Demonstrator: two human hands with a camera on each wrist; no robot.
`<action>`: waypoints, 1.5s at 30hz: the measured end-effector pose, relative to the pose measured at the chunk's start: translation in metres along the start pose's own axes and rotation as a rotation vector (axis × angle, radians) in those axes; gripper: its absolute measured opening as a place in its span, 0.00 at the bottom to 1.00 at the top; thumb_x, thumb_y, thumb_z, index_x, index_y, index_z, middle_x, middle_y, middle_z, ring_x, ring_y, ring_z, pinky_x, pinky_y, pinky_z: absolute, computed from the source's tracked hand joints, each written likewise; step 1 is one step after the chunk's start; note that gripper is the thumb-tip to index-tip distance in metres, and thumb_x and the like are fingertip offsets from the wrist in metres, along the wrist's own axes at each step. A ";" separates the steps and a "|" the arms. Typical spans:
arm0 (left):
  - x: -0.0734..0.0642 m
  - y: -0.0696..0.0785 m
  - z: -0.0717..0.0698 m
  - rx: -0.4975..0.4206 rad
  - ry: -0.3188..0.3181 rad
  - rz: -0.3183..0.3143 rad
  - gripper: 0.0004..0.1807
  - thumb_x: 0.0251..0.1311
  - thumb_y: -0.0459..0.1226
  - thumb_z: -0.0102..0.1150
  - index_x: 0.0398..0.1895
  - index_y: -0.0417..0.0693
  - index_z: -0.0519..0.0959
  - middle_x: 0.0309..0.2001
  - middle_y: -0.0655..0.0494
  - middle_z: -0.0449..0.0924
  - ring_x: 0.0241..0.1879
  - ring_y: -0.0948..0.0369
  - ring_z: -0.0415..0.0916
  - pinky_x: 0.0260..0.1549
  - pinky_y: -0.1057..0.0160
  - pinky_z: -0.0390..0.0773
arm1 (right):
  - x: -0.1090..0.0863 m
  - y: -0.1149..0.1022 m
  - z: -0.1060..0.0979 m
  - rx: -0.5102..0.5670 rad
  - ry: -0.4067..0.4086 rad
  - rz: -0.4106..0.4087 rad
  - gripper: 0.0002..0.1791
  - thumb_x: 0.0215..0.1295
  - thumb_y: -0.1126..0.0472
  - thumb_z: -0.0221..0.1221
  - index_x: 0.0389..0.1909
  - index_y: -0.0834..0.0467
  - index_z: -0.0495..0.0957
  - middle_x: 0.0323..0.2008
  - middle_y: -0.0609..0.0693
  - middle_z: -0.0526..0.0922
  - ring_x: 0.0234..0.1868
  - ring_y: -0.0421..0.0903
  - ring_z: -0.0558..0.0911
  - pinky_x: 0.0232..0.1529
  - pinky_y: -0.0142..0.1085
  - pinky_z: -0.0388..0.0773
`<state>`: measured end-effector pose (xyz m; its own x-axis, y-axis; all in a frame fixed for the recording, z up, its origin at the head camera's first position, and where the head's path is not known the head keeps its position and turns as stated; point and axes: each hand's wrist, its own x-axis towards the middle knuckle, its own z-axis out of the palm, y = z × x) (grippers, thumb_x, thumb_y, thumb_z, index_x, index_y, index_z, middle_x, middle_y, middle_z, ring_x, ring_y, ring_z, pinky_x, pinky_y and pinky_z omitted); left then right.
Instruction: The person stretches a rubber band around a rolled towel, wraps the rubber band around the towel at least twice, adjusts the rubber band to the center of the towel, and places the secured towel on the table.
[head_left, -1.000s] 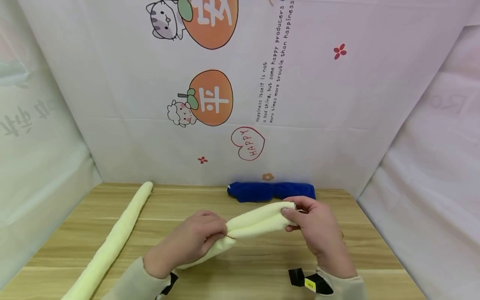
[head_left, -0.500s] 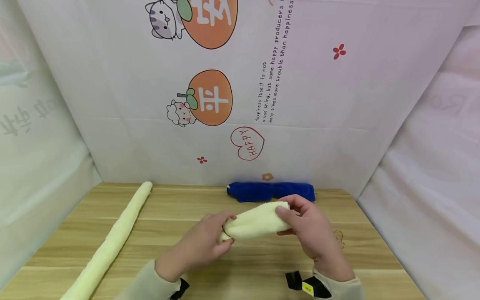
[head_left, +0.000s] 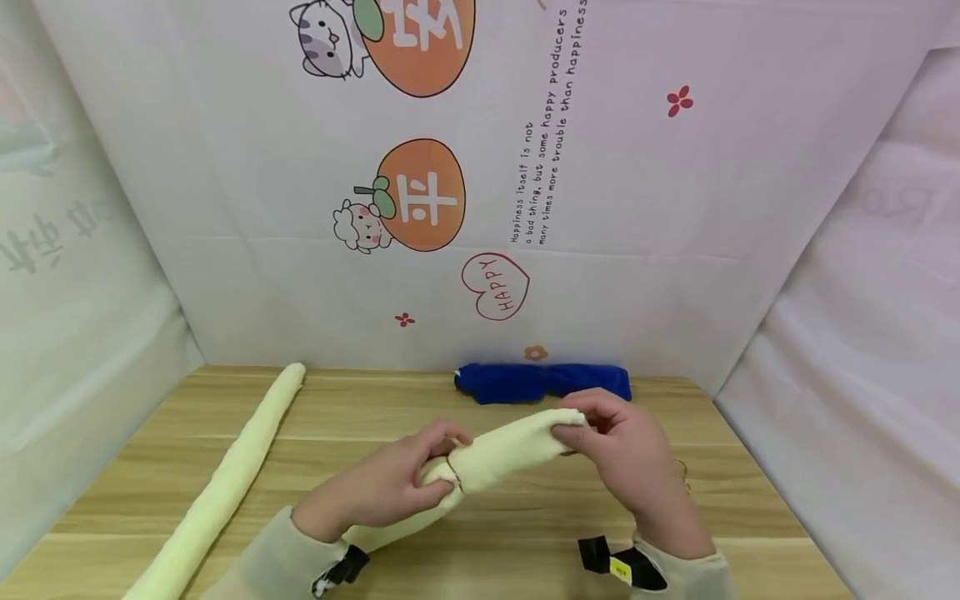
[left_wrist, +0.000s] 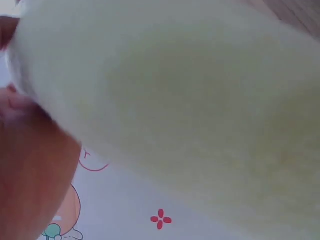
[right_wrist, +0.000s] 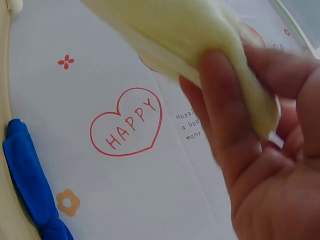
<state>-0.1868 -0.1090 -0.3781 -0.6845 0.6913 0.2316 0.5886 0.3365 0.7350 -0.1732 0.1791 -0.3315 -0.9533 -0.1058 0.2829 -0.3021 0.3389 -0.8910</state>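
Observation:
A pale yellow rolled towel (head_left: 506, 454) slants above the table, bound partway along by a thin dark band (head_left: 454, 473). My left hand (head_left: 382, 483) grips it at the band, thumb in front and fingers behind. At the upper right end, my right hand (head_left: 630, 458) pinches the towel between thumb and fingers. That pinched end of the towel (right_wrist: 200, 35) shows closely in the right wrist view. Pale cloth (left_wrist: 175, 100) fills most of the left wrist view, which is blurred. The towel's lower end passes behind my left wrist.
A second, longer pale yellow roll (head_left: 225, 492) lies along the table's left side. At the back edge lies a blue rolled towel (head_left: 543, 384), narrowed at its middle. Loose thin bands (head_left: 682, 477) lie beside my right wrist. A printed white sheet (head_left: 600, 183) rises behind the wooden table (head_left: 360, 400).
My left hand has shifted its hold around the band while the towel turned and tilted, first end-on and then slanting again. The right hand keeps pinching the far end.

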 end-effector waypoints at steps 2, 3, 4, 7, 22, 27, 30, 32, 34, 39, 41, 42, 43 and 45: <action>-0.001 0.000 0.000 -0.004 -0.019 0.022 0.20 0.65 0.37 0.53 0.57 0.63 0.62 0.52 0.56 0.74 0.13 0.73 0.59 0.21 0.68 0.73 | 0.001 0.000 0.000 0.071 0.033 0.106 0.16 0.48 0.56 0.71 0.37 0.58 0.82 0.40 0.54 0.80 0.33 0.50 0.81 0.32 0.40 0.80; -0.001 0.001 0.000 0.009 -0.020 0.032 0.20 0.65 0.37 0.53 0.56 0.64 0.63 0.52 0.56 0.74 0.11 0.74 0.56 0.19 0.68 0.72 | 0.002 0.000 0.001 0.109 0.038 0.149 0.17 0.48 0.56 0.71 0.37 0.60 0.82 0.40 0.56 0.80 0.35 0.51 0.82 0.34 0.42 0.80; -0.001 0.001 0.001 0.019 -0.017 0.040 0.20 0.65 0.37 0.53 0.56 0.64 0.63 0.50 0.57 0.74 0.08 0.73 0.52 0.15 0.69 0.70 | 0.002 0.001 0.001 0.136 0.039 0.181 0.18 0.48 0.56 0.71 0.38 0.61 0.81 0.40 0.57 0.79 0.36 0.52 0.82 0.34 0.43 0.80; 0.000 0.001 0.003 0.105 0.036 0.111 0.20 0.64 0.37 0.54 0.57 0.62 0.64 0.46 0.61 0.73 0.10 0.74 0.55 0.14 0.72 0.69 | 0.003 0.000 0.002 0.179 0.036 0.218 0.18 0.49 0.56 0.71 0.38 0.62 0.81 0.41 0.59 0.78 0.37 0.53 0.82 0.35 0.45 0.79; 0.005 -0.003 0.015 0.474 0.217 0.432 0.18 0.51 0.38 0.69 0.45 0.53 0.76 0.43 0.65 0.77 0.43 0.66 0.73 0.44 0.64 0.70 | 0.005 0.003 0.002 0.301 0.052 0.207 0.17 0.51 0.64 0.68 0.39 0.70 0.79 0.38 0.63 0.77 0.34 0.54 0.80 0.32 0.46 0.80; 0.004 0.000 0.016 0.498 0.154 0.433 0.15 0.53 0.37 0.67 0.44 0.56 0.76 0.37 0.66 0.73 0.32 0.70 0.68 0.35 0.76 0.69 | 0.005 0.003 0.003 0.291 0.078 0.205 0.15 0.51 0.66 0.68 0.37 0.70 0.79 0.38 0.63 0.77 0.33 0.53 0.81 0.31 0.45 0.80; 0.005 0.002 0.018 0.537 0.125 0.404 0.13 0.52 0.36 0.66 0.40 0.57 0.75 0.35 0.66 0.70 0.30 0.70 0.65 0.33 0.77 0.67 | 0.005 0.002 0.005 0.279 0.081 0.225 0.14 0.51 0.66 0.68 0.37 0.69 0.79 0.39 0.63 0.77 0.34 0.54 0.80 0.31 0.45 0.80; 0.006 0.003 0.019 0.566 0.109 0.376 0.11 0.51 0.36 0.65 0.35 0.57 0.74 0.34 0.66 0.68 0.30 0.69 0.64 0.32 0.75 0.66 | 0.004 0.000 0.006 0.269 0.079 0.242 0.14 0.51 0.66 0.68 0.36 0.69 0.79 0.39 0.62 0.77 0.35 0.55 0.80 0.32 0.45 0.79; 0.008 0.003 0.019 0.585 0.093 0.349 0.11 0.50 0.35 0.65 0.29 0.56 0.71 0.33 0.66 0.66 0.29 0.69 0.63 0.30 0.75 0.66 | 0.004 0.000 0.006 0.259 0.079 0.257 0.13 0.52 0.65 0.68 0.37 0.68 0.79 0.39 0.62 0.77 0.35 0.55 0.80 0.32 0.45 0.79; 0.008 0.003 0.018 0.564 0.099 0.349 0.14 0.51 0.34 0.63 0.23 0.56 0.66 0.35 0.65 0.66 0.27 0.68 0.61 0.26 0.76 0.64 | 0.006 0.003 0.004 0.239 0.103 0.269 0.13 0.53 0.65 0.67 0.38 0.68 0.79 0.41 0.61 0.76 0.36 0.55 0.80 0.32 0.44 0.80; 0.007 0.002 0.016 0.528 0.117 0.363 0.14 0.53 0.34 0.63 0.23 0.56 0.66 0.38 0.65 0.69 0.30 0.69 0.64 0.30 0.74 0.67 | 0.007 0.005 0.002 0.238 0.110 0.271 0.14 0.53 0.65 0.67 0.38 0.68 0.79 0.42 0.61 0.76 0.36 0.54 0.79 0.33 0.44 0.80; 0.006 0.002 0.014 0.513 0.132 0.366 0.14 0.53 0.35 0.64 0.22 0.56 0.66 0.40 0.65 0.70 0.32 0.68 0.65 0.32 0.73 0.69 | 0.008 0.006 0.001 0.239 0.113 0.273 0.14 0.53 0.64 0.67 0.39 0.69 0.79 0.42 0.61 0.75 0.36 0.54 0.79 0.33 0.44 0.80; 0.005 0.001 0.013 0.495 0.150 0.377 0.14 0.54 0.35 0.64 0.22 0.57 0.67 0.41 0.65 0.70 0.33 0.68 0.66 0.34 0.70 0.69 | 0.008 0.007 0.000 0.241 0.115 0.277 0.15 0.53 0.64 0.67 0.39 0.69 0.79 0.42 0.61 0.75 0.36 0.54 0.79 0.33 0.44 0.80; 0.004 0.001 0.010 0.464 0.192 0.402 0.14 0.55 0.37 0.65 0.22 0.57 0.67 0.43 0.65 0.70 0.35 0.67 0.65 0.36 0.66 0.69 | 0.009 0.008 -0.001 0.244 0.115 0.282 0.15 0.54 0.64 0.67 0.39 0.69 0.78 0.42 0.61 0.74 0.36 0.53 0.79 0.33 0.43 0.80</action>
<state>-0.1850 -0.1001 -0.3829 -0.4110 0.7090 0.5731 0.9108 0.3464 0.2245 -0.1842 0.1823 -0.3360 -0.9967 0.0700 0.0405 -0.0329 0.1064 -0.9938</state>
